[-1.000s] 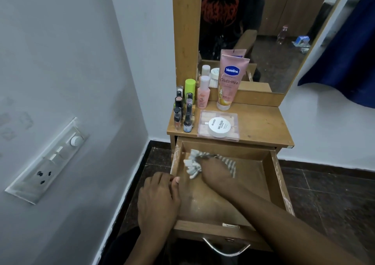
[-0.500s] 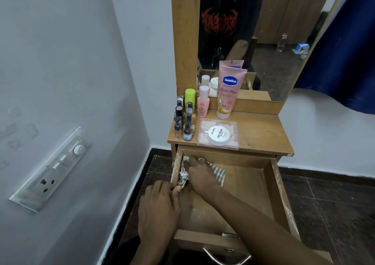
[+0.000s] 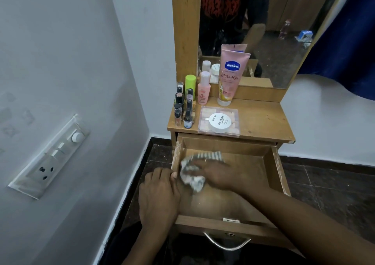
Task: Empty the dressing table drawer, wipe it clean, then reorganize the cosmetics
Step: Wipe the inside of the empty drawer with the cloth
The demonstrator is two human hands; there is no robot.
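Drawer: the wooden drawer [image 3: 281, 175] stood pulled far out below the table top [image 3: 261, 120], with its metal handle [image 3: 226, 244] at the near edge.
Drawer edges: the left and right rims were chipped pale, and the back wall sat just under the table's front lip.
Open room inside: the right half and the near floor of the drawer lay bare, while the work crowded into the left rear part.
Room outside: the grey wall with its switch panel [image 3: 50, 159] ran close along the left side. Dark floor tiles [image 3: 334, 183] spread out on the right, under a blue curtain [image 3: 349, 41].
Cloth: a striped grey-and-white cloth [image 3: 191, 178] lay bunched on the drawer floor near the left wall.
Right hand: the right hand [image 3: 219, 175] reached in across the drawer from the right, palm down, fingers bent over the cloth, gripping it and pressing it to the wood.
Left hand: the left hand [image 3: 160, 195] clamped the drawer's left wall, fingers curled over the outside and the thumb on the inner side, just beside the cloth.
Cosmetics: all stood on the table top, out of the drawer. They were nail polish bottles [image 3: 182, 110] at the left edge, a green bottle [image 3: 190, 84], a pink bottle [image 3: 203, 91] and a Vaseline tube [image 3: 231, 75] against the mirror [image 3: 284, 20].
Front items: a white jar [image 3: 219, 123] rested on a clear case [image 3: 205, 120] near the table's front edge.
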